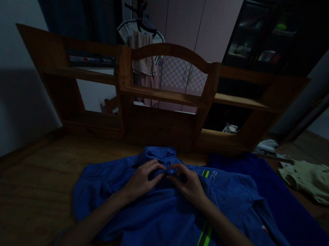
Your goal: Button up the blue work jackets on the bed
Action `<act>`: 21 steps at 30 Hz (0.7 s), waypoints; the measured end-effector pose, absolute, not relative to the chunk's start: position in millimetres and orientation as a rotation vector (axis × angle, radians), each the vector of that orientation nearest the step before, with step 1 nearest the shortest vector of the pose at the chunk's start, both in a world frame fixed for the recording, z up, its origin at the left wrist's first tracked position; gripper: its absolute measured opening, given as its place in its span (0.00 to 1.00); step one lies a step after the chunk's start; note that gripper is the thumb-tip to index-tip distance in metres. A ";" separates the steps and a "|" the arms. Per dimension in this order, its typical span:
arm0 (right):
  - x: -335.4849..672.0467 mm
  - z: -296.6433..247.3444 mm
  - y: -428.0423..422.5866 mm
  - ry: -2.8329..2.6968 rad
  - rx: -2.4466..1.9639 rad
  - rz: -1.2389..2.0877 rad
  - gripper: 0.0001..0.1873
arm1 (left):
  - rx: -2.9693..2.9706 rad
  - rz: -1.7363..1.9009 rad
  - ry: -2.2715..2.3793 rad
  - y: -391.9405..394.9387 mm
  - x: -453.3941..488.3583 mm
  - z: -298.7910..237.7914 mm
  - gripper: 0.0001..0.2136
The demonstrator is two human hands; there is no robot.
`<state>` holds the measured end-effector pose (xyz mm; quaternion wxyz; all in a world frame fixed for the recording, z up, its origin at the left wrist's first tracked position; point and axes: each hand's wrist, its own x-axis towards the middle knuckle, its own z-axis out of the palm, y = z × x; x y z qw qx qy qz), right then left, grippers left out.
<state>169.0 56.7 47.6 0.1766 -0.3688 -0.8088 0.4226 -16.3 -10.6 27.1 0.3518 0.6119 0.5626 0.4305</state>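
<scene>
A blue work jacket (pixel 163 220) with yellow-green and dark stripes lies spread over the wooden surface. Near its collar (pixel 159 152), my left hand (pixel 146 175) pinches the cloth between thumb and fingertips. My right hand (pixel 188 182) pinches the same edge just beside it, so the fingertips of both almost meet. A small shiny spot shows between them; I cannot make out whether it is a button or a snap. Pale lettering sits on the jacket to the right of my right hand.
Wooden shelving (pixel 163 95) rises along the back edge of the wooden tabletop (pixel 14 181). Dark blue cloth (pixel 290 204) lies under the jacket's right side, with a folded pale green garment (pixel 319 182) beyond it. A white wall (pixel 8 70) bounds the left. Clothes hang on a rack (pixel 142 47) behind.
</scene>
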 end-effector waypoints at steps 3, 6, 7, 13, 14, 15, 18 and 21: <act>169.5 46.8 56.2 -2.307 -0.995 1.178 0.12 | 1.611 1.124 1.439 -10.6 -16.6 26.1 0.06; 169.9 47.3 55.6 -2.297 -0.989 1.164 0.11 | 1.634 1.136 1.426 -10.7 -16.8 25.8 0.06; 170.0 47.7 55.4 -2.297 -0.993 1.161 0.11 | 1.639 1.136 1.425 -10.8 -16.8 25.8 0.06; 169.1 47.5 54.6 -2.292 -0.992 1.105 0.08 | 1.643 1.116 1.441 -12.3 -16.0 26.8 0.08; 169.0 46.6 54.6 -2.289 -0.990 1.087 0.08 | 1.645 1.116 1.444 -12.5 -15.7 26.9 0.08; 168.9 45.6 54.6 -2.286 -0.988 1.066 0.07 | 1.649 1.115 1.445 -12.7 -15.5 27.1 0.09; 169.0 42.6 54.3 -2.289 -1.001 0.973 0.06 | 1.669 1.103 1.449 -13.4 -14.1 27.4 0.10; 169.4 40.6 53.2 -2.339 -1.063 0.837 0.06 | 1.698 1.087 1.461 -14.4 -12.3 27.8 0.11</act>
